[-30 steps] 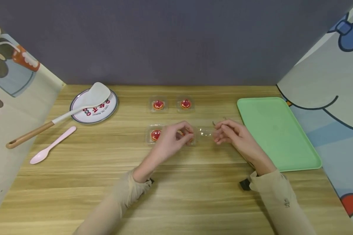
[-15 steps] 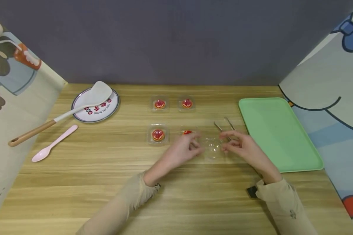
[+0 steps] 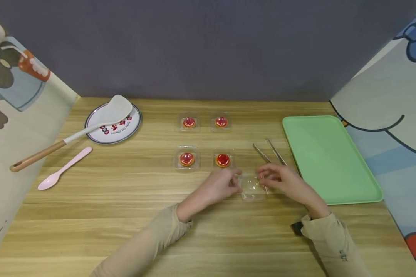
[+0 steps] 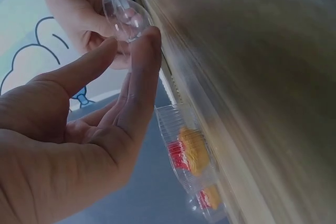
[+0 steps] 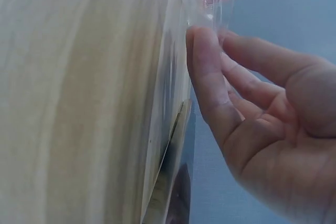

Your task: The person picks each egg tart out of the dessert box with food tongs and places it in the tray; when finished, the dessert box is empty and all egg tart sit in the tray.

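Note:
Between my two hands, low over the table, is a clear plastic lid (image 3: 253, 185) with a raised dome. My left hand (image 3: 213, 188) has its thumb and index finger at the lid's left edge. From the opposite side, my right hand (image 3: 286, 182) pinches the lid's right edge; the right wrist view shows its fingertips (image 5: 206, 45) on the clear plastic. Just beyond the left fingers sits a red-topped tart (image 3: 223, 160) in a clear plastic container. Metal tongs (image 3: 277, 152) lie beside and partly under my right hand.
Three more red-topped tarts in clear boxes, including the nearest boxed tart (image 3: 187, 159), stand left and behind. A green tray (image 3: 332, 157) lies right. At left are a plate (image 3: 114, 134), a white spatula with wooden handle (image 3: 38, 156) and a pink spoon (image 3: 65, 168).
The lid and both hands have come nearer to me. My left hand has left the front right tart, which is uncovered to view, and reached the lid. More of the tongs shows.

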Tool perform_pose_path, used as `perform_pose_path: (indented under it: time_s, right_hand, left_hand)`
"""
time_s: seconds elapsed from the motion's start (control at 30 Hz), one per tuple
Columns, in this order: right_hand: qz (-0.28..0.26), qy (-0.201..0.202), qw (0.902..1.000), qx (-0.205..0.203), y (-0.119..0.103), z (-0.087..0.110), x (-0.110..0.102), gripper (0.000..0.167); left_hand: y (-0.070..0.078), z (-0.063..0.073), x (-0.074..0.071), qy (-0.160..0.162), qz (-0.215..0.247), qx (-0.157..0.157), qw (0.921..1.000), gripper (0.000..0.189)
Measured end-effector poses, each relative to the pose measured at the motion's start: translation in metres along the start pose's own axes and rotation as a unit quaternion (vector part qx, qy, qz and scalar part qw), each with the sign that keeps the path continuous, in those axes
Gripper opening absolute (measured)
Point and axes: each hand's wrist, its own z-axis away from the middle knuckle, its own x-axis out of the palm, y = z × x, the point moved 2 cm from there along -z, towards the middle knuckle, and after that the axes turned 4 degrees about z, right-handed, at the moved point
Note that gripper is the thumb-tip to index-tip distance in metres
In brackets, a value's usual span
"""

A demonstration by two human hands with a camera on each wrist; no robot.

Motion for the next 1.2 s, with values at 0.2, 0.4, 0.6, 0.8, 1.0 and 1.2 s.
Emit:
perform_pose_path:
  time_s: [0.2,0.4,0.6,0.8,1.0,1.2]
  right_hand:
    - [0.000,-0.005,1.0000,0.006,0.003,-0.001,0.001,0.032]
    - [-0.005,-0.013,0.9998,0.017,0.004,-0.002,0.001,0.032]
    - [0.004,-0.010,0.9999,0.007,0.002,0.000,0.001,0.031]
    - [0.043,0.026,0.9986,0.017,-0.003,0.000,-0.002,0.029]
    - [0.090,0.077,0.9929,0.004,-0.013,-0.003,-0.009,0.031]
    - [0.123,0.090,0.9883,-0.008,-0.025,-0.010,-0.016,0.033]
  left_hand:
    - [0.000,-0.001,0.002,-0.004,-0.013,-0.001,0.9999,0.050]
    - [0.000,0.000,0.001,-0.007,-0.015,-0.006,0.9998,0.053]
    - [0.000,0.004,-0.004,-0.010,-0.002,-0.015,0.9998,0.055]
    - [-0.003,0.016,-0.019,-0.004,0.031,-0.030,0.9991,0.054]
    - [-0.010,0.033,-0.050,0.029,0.046,-0.029,0.9981,0.050]
    - [-0.017,0.047,-0.088,0.079,0.076,-0.032,0.9934,0.049]
